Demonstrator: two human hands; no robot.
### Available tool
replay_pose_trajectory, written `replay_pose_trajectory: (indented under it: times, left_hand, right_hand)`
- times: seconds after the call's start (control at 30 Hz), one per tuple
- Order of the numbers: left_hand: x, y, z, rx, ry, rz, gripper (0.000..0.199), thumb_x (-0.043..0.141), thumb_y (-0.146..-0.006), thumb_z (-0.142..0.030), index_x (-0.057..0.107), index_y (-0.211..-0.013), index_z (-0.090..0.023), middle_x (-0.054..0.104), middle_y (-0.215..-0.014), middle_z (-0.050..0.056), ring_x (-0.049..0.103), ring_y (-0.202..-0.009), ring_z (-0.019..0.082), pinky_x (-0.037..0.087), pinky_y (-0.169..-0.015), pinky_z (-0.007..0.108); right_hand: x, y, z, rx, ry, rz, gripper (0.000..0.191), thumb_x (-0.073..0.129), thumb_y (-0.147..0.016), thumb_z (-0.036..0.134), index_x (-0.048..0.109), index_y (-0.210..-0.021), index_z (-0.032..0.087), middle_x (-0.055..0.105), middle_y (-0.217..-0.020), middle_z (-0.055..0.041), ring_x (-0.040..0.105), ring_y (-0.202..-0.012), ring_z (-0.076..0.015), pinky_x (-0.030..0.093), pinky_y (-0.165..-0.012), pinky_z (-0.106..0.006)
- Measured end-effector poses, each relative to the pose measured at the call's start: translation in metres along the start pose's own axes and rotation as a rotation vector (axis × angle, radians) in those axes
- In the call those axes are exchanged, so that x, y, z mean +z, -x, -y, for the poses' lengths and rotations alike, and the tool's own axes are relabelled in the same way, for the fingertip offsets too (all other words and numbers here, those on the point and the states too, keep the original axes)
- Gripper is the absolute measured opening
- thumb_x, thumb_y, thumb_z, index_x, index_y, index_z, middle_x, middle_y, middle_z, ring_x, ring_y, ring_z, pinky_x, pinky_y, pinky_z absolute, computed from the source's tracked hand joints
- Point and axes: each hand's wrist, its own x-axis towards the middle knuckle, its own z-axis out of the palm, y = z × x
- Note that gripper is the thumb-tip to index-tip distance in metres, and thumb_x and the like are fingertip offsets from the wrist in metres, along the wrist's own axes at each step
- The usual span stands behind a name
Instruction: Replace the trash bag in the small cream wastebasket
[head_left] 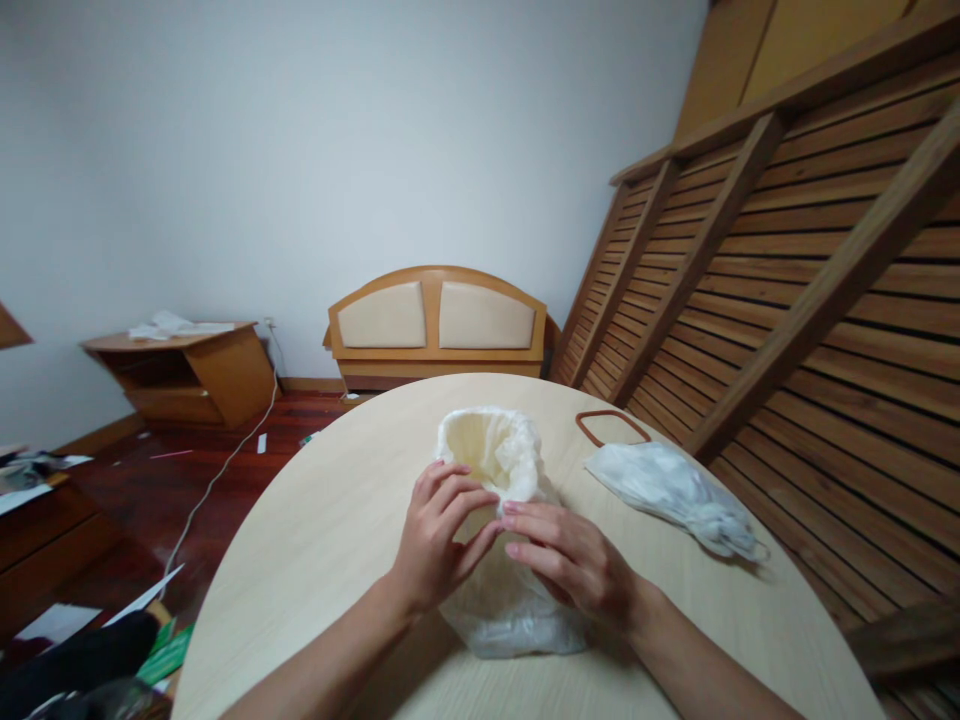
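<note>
A pale cream bin (471, 440) stands on the round table (315, 560), its mouth facing up. A thin white plastic bag (517, 630) lines it, folded over the rim and hanging loosely down the outside. At the near side of the rim, my left hand (442, 535) pinches the bag's edge between thumb and fingers. My right hand (574, 555) meets it there, its fingertips closed on the same gathered plastic. The hands partly cover the bin's near side.
To the right lie a bundle of white plastic bags (675, 490) and a brown rounded frame (611, 428). A slatted wooden panel (750, 330) leans along the right side. Beyond the table are a headboard (439, 315) and a low cabinet (187, 375); a white cable (217, 480) crosses the floor.
</note>
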Motion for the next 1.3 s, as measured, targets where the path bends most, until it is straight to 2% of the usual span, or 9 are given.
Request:
replay_pose_trajectory:
  times: [0.13, 0.23, 0.3, 0.43, 0.53, 0.8, 0.93, 1.1, 1.3]
  left_hand:
    - [0.001, 0.000, -0.001, -0.007, 0.016, -0.017, 0.011, 0.069, -0.090, -0.020, 0.064, -0.099, -0.022, 0.072, -0.090, 0.003, 0.061, -0.103, 0.023, 0.045, -0.101, 0.043]
    - [0.003, 0.001, 0.001, 0.003, -0.005, -0.012, 0.018, 0.067, -0.091, -0.016, 0.066, -0.107, -0.024, 0.071, -0.088, 0.002, 0.060, -0.105, 0.022, 0.045, -0.101, 0.042]
    - [0.003, 0.002, 0.002, 0.021, -0.033, 0.002, 0.024, 0.066, -0.093, -0.015, 0.068, -0.113, -0.028, 0.070, -0.088, 0.001, 0.059, -0.106, 0.022, 0.043, -0.102, 0.044]
    - [0.003, 0.002, 0.004, 0.038, -0.039, 0.013, 0.025, 0.064, -0.093, -0.013, 0.069, -0.111, -0.030, 0.069, -0.088, 0.001, 0.058, -0.105, 0.022, 0.042, -0.103, 0.046]
    - [0.002, 0.001, 0.003, 0.035, -0.020, 0.002, 0.020, 0.064, -0.092, -0.013, 0.068, -0.107, -0.027, 0.069, -0.088, 0.001, 0.059, -0.104, 0.022, 0.042, -0.103, 0.045]
    - [0.000, 0.001, 0.002, 0.030, 0.020, 0.019, 0.019, 0.063, -0.089, -0.011, 0.065, -0.103, -0.023, 0.071, -0.091, 0.003, 0.060, -0.105, 0.022, 0.040, -0.105, 0.045]
    - [0.002, 0.001, 0.004, 0.040, 0.001, 0.007, 0.022, 0.063, -0.090, -0.010, 0.067, -0.106, -0.024, 0.070, -0.091, 0.002, 0.059, -0.105, 0.022, 0.040, -0.106, 0.044]
    - [0.002, 0.004, 0.008, 0.085, -0.039, 0.047, 0.036, 0.059, -0.092, -0.009, 0.070, -0.117, -0.032, 0.066, -0.095, 0.003, 0.055, -0.109, 0.022, 0.038, -0.108, 0.047]
    - [0.004, 0.004, 0.011, 0.084, -0.050, 0.031, 0.033, 0.060, -0.092, -0.008, 0.068, -0.117, -0.028, 0.068, -0.096, 0.003, 0.057, -0.105, 0.021, 0.042, -0.104, 0.044]
  right_hand:
    - [-0.003, -0.003, 0.004, 0.031, -0.077, 0.018, 0.027, 0.046, -0.099, 0.009, 0.057, -0.122, 0.017, 0.075, -0.116, -0.0124, 0.062, -0.128, -0.0208, 0.062, -0.095, -0.038]
    - [-0.005, -0.002, 0.005, 0.034, -0.084, -0.003, 0.026, 0.041, -0.102, 0.012, 0.055, -0.122, 0.019, 0.075, -0.114, -0.0112, 0.065, -0.124, -0.0197, 0.064, -0.091, -0.037]
    - [-0.006, 0.001, 0.004, 0.035, -0.048, -0.066, 0.026, 0.041, -0.101, 0.012, 0.056, -0.121, 0.019, 0.074, -0.110, -0.0107, 0.067, -0.118, -0.0194, 0.065, -0.088, -0.035]
    - [-0.005, 0.007, -0.004, 0.219, 0.150, -0.206, 0.040, 0.050, -0.092, 0.003, 0.060, -0.126, 0.022, 0.071, -0.108, -0.0086, 0.069, -0.105, -0.0209, 0.063, -0.086, -0.038]
    - [-0.002, 0.012, -0.012, 0.342, 0.249, -0.175, 0.046, 0.052, -0.089, 0.001, 0.063, -0.126, 0.026, 0.069, -0.118, -0.0084, 0.066, -0.109, -0.0238, 0.060, -0.090, -0.044]
    - [0.005, 0.021, -0.021, 0.453, 0.288, -0.160, 0.045, 0.054, -0.092, 0.005, 0.062, -0.131, 0.026, 0.064, -0.126, -0.0099, 0.061, -0.116, -0.0265, 0.056, -0.095, -0.048]
    - [0.004, 0.023, -0.020, 0.397, 0.272, -0.133, 0.048, 0.054, -0.092, 0.005, 0.059, -0.135, 0.025, 0.061, -0.132, -0.0114, 0.058, -0.119, -0.0265, 0.055, -0.096, -0.048]
    - [0.003, 0.022, -0.020, 0.345, 0.257, -0.081, 0.041, 0.055, -0.092, 0.007, 0.062, -0.130, 0.021, 0.059, -0.133, -0.0136, 0.057, -0.121, -0.0271, 0.054, -0.098, -0.047]
    - [0.001, 0.019, -0.017, 0.263, 0.243, -0.079, 0.032, 0.063, -0.091, 0.021, 0.062, -0.123, 0.017, 0.058, -0.132, -0.0159, 0.056, -0.120, -0.0288, 0.054, -0.096, -0.047]
